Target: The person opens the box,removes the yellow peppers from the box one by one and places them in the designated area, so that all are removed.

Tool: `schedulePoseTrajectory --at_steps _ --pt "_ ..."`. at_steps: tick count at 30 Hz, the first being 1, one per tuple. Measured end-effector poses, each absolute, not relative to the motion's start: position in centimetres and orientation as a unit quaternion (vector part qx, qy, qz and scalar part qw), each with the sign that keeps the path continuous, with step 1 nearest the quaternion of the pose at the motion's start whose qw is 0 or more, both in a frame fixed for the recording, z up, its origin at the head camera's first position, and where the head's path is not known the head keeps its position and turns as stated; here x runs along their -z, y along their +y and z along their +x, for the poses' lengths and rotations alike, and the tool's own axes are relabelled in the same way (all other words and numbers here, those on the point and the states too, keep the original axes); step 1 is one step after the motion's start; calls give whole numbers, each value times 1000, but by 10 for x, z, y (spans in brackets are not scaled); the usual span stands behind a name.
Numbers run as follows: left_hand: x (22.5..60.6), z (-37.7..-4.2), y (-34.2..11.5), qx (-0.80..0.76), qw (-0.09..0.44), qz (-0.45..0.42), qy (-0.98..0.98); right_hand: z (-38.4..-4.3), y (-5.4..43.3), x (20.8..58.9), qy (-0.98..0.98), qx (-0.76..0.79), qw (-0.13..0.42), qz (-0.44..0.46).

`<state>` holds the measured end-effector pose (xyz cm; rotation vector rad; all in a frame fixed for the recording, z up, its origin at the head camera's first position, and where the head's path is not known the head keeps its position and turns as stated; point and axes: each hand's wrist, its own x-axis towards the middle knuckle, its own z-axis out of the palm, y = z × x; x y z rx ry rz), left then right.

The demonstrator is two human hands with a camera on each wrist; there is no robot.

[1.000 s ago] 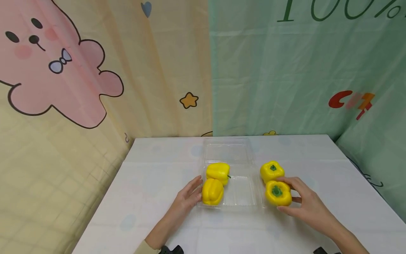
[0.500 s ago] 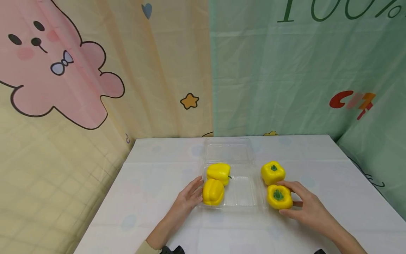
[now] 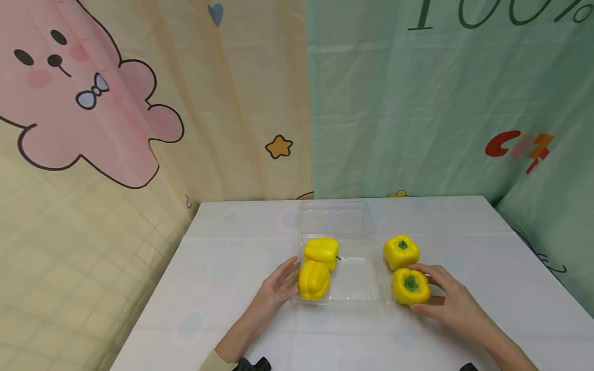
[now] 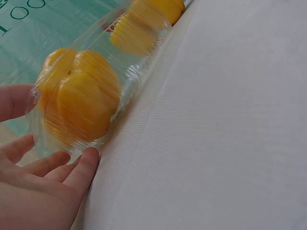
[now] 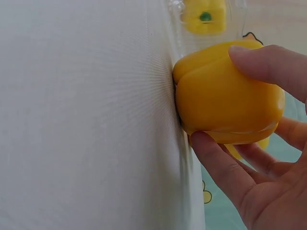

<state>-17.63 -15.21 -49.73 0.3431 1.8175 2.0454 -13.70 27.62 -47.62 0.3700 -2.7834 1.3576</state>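
on the white table, just right of the clear plastic container (image 3: 357,281), sat the front right pepper (image 3: 411,286), yellow, stem up, held in the right hand (image 3: 450,299). thumb and fingers of that hand were curved round its sides; the right wrist view showed fingertips on the skin from opposite sides. handling, as a guess: light and hollow, fairly stiff, glossy so a bit slippery, may dent if squeezed; real or toy, couldn't tell. best hold looked to be the broad lobed sides below the stem, not the stem itself. rear right pepper (image 3: 401,251) stood just behind it, stem up too, untouched; contact between the two couldn't be made out. inside the container, along its left side, lay the front left pepper (image 3: 314,281) and the rear left pepper (image 3: 322,251), the latter on its side, stem to the right. left hand (image 3: 279,283) was at the container's left wall, fingers loose and extended, no grip closed. container looked thin, bendy, likely to slide, so steady it by the wall. its lid (image 3: 335,219) lay open at the back. beyond the table hung printed cloth (image 3: 250,103), cream and green.
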Motion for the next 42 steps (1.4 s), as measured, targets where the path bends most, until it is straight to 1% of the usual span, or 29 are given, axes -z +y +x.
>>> schedulePoseTrajectory --at_steps 7,15,25,35,42 --pt "497 -179 -152 -722 191 127 653 -138 278 480 -888 -439 26 131" --pt "496 -178 -154 -718 193 135 655 -138 279 480 -886 -447 22 125" --pt "497 -181 -154 -717 194 137 655 -140 278 484 -896 -424 45 124" --pt "498 -180 -155 -720 193 131 654 -139 277 482 -898 -414 52 136" --pt "497 -180 -155 -716 195 140 656 -139 277 482 -906 -399 50 130"
